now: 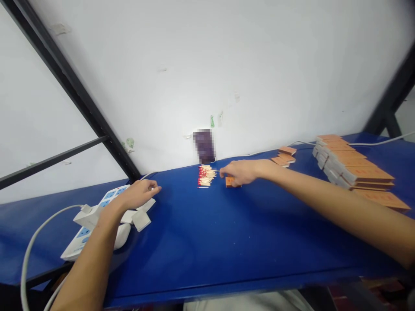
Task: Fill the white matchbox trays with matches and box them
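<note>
Just left of right hand (241, 172), grip pressed together: pile of red-tipped wooden matchsticks (206, 176), bare ends toward it. Well apart, left hand (139, 193) loosely spread.

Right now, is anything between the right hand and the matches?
Nothing visible. The right hand is just beside the matches, fingertips toward them, with at most a sliver of bare table between. A small orange box lies under the hand, not between.
</note>
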`<state>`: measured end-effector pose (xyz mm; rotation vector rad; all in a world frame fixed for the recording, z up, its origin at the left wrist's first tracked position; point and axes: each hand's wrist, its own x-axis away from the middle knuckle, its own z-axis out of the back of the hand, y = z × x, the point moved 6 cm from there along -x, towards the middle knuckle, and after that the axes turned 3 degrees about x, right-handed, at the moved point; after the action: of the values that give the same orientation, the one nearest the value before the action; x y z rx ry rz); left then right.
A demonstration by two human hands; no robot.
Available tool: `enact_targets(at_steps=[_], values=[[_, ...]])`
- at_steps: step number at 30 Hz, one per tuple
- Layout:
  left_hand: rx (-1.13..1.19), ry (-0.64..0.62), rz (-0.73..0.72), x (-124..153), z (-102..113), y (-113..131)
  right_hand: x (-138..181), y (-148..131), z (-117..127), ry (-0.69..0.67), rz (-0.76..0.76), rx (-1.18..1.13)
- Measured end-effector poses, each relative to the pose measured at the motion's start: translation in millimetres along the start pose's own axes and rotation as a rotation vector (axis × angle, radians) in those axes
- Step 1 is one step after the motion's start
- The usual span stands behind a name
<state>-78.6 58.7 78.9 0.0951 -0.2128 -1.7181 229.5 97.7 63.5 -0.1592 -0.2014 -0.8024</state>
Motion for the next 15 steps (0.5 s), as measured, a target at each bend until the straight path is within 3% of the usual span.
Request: enact_targets(at_steps=[5, 8, 11, 15], values=[[0.031, -0.159, 0.077, 19.1, 8.1, -9.6, -4.1, 19.3, 6.4, 0.090, 0.021, -0.032], [0.077, -0.256, 0.090, 25.9, 6.3, -20.8, -1.1, 37.3, 14.1, 0.158, -0.078, 0.005], [0.115, -0.282, 0.085, 29.9, 5.4, -27.8, -0.8, 50.9, 10.7, 0.108, -0.143, 0.041], [0.118, -0.284, 0.084, 32.5, 4.8, -29.2, -6.1, 56.2, 0.3, 0.038, -0.099, -0.010]])
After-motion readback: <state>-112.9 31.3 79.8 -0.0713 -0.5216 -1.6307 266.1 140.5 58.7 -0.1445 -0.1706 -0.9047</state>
